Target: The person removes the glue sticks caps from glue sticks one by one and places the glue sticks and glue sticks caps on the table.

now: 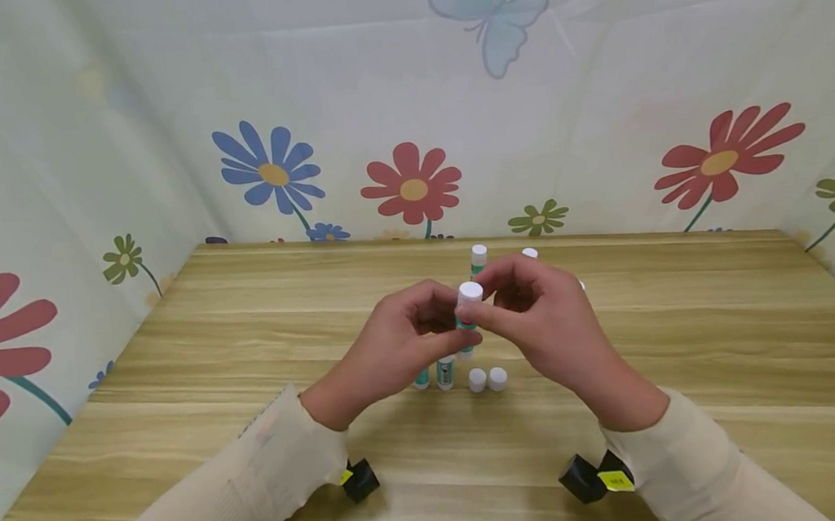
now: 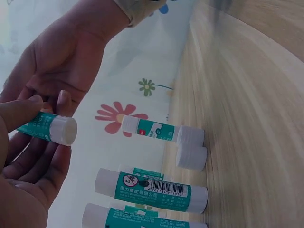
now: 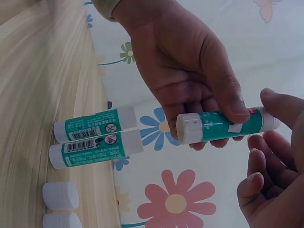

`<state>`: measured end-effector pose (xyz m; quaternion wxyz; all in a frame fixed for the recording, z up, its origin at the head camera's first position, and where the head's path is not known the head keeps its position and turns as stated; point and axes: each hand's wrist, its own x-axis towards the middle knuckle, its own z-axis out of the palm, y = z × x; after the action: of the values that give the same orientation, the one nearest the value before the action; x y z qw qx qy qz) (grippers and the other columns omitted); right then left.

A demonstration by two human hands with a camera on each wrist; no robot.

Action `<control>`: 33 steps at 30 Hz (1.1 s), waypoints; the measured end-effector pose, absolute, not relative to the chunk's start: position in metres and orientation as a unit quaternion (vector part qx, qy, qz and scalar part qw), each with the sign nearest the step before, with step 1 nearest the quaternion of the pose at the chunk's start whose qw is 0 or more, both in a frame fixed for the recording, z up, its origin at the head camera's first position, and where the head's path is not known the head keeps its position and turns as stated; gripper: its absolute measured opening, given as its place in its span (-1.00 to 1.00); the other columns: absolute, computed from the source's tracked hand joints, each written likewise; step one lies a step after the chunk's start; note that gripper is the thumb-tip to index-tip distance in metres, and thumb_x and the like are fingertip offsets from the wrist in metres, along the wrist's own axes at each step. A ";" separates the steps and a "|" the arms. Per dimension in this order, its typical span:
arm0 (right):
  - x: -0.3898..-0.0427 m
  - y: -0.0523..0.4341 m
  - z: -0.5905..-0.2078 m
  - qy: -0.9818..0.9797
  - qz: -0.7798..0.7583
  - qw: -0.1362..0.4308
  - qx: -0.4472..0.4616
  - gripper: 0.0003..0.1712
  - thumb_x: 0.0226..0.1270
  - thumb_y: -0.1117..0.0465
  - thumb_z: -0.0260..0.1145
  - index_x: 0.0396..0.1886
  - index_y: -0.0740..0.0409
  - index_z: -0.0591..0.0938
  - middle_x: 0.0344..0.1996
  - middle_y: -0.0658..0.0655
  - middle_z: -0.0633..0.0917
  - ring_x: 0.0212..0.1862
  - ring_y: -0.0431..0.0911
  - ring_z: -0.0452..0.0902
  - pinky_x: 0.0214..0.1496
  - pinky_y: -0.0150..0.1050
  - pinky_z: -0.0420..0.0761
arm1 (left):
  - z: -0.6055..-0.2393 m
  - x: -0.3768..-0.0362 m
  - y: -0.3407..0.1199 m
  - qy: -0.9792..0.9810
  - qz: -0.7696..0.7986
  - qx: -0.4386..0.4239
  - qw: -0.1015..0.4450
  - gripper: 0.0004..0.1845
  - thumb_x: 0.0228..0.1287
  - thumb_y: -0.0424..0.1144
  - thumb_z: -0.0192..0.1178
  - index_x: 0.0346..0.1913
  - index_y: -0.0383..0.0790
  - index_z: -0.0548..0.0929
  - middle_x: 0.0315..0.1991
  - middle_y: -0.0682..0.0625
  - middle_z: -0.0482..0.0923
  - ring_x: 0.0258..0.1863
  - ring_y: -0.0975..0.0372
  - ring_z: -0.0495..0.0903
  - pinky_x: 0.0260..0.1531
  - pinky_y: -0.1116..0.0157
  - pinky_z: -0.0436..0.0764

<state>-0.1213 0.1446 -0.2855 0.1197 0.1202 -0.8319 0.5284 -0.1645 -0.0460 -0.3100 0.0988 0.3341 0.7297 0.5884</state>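
2 hands are meeting above the middle of the surface: the left hand is gripping the glue stick by its body, long axis upright. The right hand is pinching its white-capped top, equally near.

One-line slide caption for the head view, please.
Both hands hold a glue stick upright above two loose caps.

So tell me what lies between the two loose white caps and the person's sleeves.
Only bare wooden table lies between the loose white caps and the sleeves, as the head view shows.
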 end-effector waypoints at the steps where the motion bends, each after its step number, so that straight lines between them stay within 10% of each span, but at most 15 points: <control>1: -0.121 0.144 -0.285 -0.832 0.527 0.121 0.120 -0.71 0.13 0.04 0.49 -0.19 -0.01 0.64 -0.39 0.02 0.64 -0.40 -0.03 0.49 -0.38 -0.32 0.56 | -0.310 -0.164 -0.046 0.729 0.589 0.334 0.096 -0.73 0.20 -0.28 0.35 -0.04 -0.11 0.61 -0.14 -0.01 0.67 -0.16 0.23 0.69 -0.12 0.28 0.70; 22: -0.118 0.151 -0.281 -0.825 0.524 0.096 0.189 -0.68 0.30 0.19 0.34 0.05 0.03 0.64 -0.17 -0.01 0.64 -0.23 -0.06 0.53 -0.22 -0.33 0.63 | -0.312 -0.167 -0.051 0.686 0.590 0.406 0.127 -0.71 0.32 -0.37 0.21 0.09 -0.24 0.59 -0.05 -0.21 0.65 -0.13 0.19 0.66 -0.03 0.23 0.67; 33: -0.119 0.144 -0.283 -0.817 0.543 0.134 0.139 -0.77 0.14 0.11 0.49 -0.26 0.03 0.64 -0.44 0.02 0.62 -0.42 -0.04 0.45 -0.41 -0.32 0.53 | -0.312 -0.164 -0.048 0.703 0.601 0.370 0.088 -0.72 0.26 -0.34 0.28 0.04 -0.19 0.62 -0.07 -0.10 0.66 -0.14 0.21 0.68 -0.06 0.26 0.68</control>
<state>-0.1187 0.1443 -0.2829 0.1343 0.1387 -0.8174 0.5428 -0.1638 -0.0479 -0.3124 0.0884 0.3700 0.7026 0.6014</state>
